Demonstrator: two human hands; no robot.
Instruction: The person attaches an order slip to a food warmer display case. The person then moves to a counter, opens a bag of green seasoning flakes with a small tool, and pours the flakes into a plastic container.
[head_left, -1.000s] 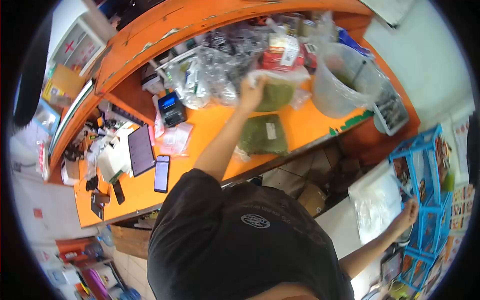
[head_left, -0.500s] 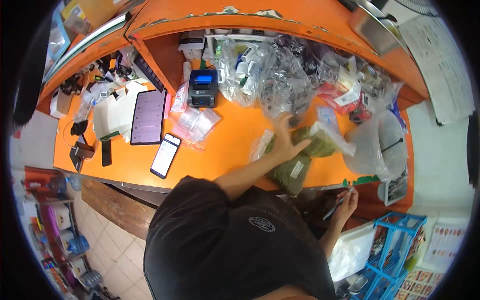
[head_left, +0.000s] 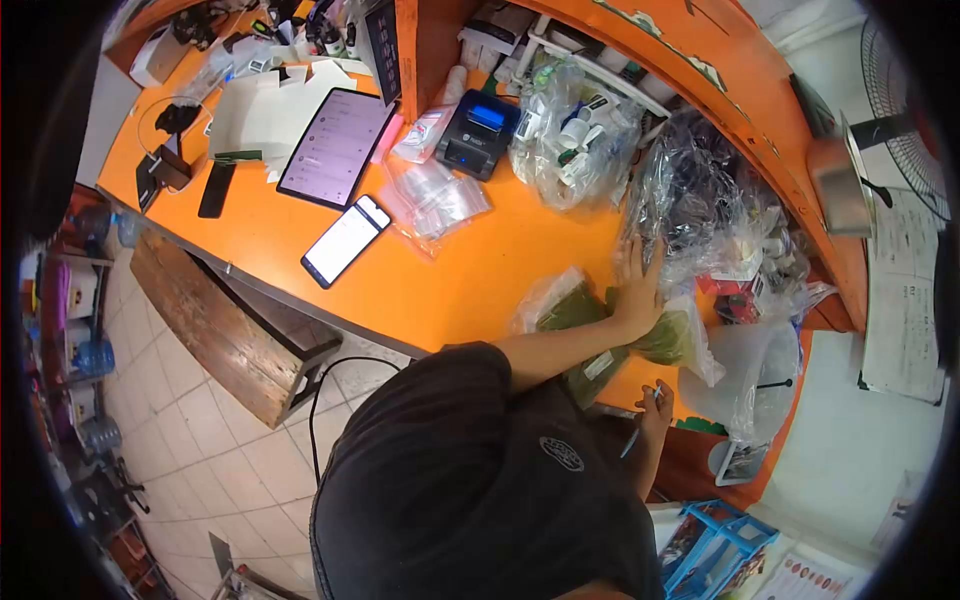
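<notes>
My left grip (head_left: 642,290) sits nearer, splayed, green-filled bag (head_left: 670,342) just rightward; my right grip (head_left: 655,400) clasps a pen-like tool (head_left: 631,440).

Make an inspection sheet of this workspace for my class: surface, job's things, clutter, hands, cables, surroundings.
Surface: orange desk, bare in the middle.
Job's things: two green-filled bags, partly hidden by the left arm; slender pen-like tool.
Clutter: clear plastic bags, tablet, lit phone, black device with blue screen.
Hands: left hand spread over the green-filled bags, contact unclear; right hand holds the tool in its fingers.
Cables: black cable near the wooden bench.
Surroundings: tiled floor, blue rack, fan.
</notes>
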